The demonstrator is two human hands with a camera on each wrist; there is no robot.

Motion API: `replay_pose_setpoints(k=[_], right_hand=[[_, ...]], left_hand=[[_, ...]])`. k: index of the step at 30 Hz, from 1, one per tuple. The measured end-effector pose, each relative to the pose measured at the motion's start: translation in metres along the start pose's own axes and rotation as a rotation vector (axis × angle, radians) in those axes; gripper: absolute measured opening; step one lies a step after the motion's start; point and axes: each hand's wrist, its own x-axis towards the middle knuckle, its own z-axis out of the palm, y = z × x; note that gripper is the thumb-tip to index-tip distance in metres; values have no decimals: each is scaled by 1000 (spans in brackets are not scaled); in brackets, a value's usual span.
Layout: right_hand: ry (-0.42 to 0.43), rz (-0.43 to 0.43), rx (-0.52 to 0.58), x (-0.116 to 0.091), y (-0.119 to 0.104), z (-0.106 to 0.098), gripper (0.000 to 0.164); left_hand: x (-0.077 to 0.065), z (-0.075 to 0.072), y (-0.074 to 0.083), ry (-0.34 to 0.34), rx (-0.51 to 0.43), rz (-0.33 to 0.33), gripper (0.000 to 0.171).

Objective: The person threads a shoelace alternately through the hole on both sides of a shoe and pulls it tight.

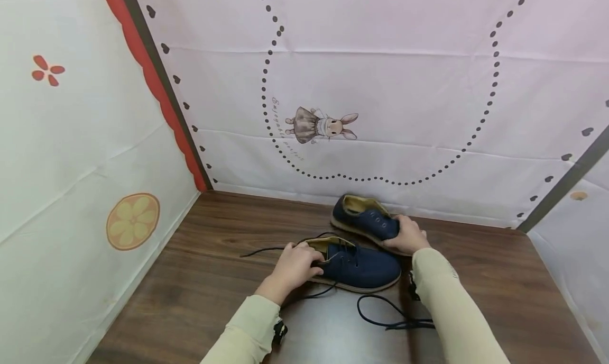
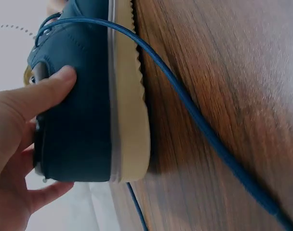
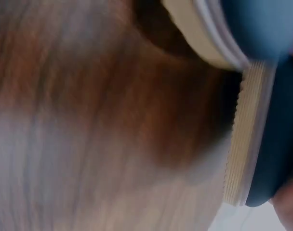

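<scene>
Two navy lace-up shoes with tan soles stand on the dark wooden table. The front shoe point(image 1: 368, 269) has its lace in the eyelets, and the loose ends trail to both sides. My left hand point(image 1: 295, 266) holds it at the heel; in the left wrist view the thumb lies on the side of the shoe point(image 2: 79, 139), with a blue lace point(image 2: 185, 96) crossing in front. Behind it, the rear shoe point(image 1: 354, 222) shows eyelets without a lace. My right hand point(image 1: 406, 237) grips its toe. The right wrist view is blurred, showing both soles close together.
A loose dark shoelace point(image 1: 409, 324) lies looped on the table point(image 1: 204, 279) near the right forearm. White printed cloth walls point(image 1: 404, 99) rise behind and on both sides, with the rear shoe close to the back one.
</scene>
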Motion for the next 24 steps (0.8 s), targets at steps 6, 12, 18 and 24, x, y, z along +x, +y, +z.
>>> replay_pose_setpoints(k=[6, 12, 18, 24], right_hand=[[25, 27, 205, -29, 28, -47, 85], [-40, -71, 193, -72, 34, -86, 83], [-43, -282, -92, -87, 33, -75, 74], [-26, -287, -160, -88, 44, -48, 72]], left_hand=[[30, 3, -10, 3, 63, -67, 23], [65, 9, -28, 36, 137, -98, 27], [89, 10, -29, 155, 263, -163, 31], [72, 15, -4, -23, 71, -186, 35]])
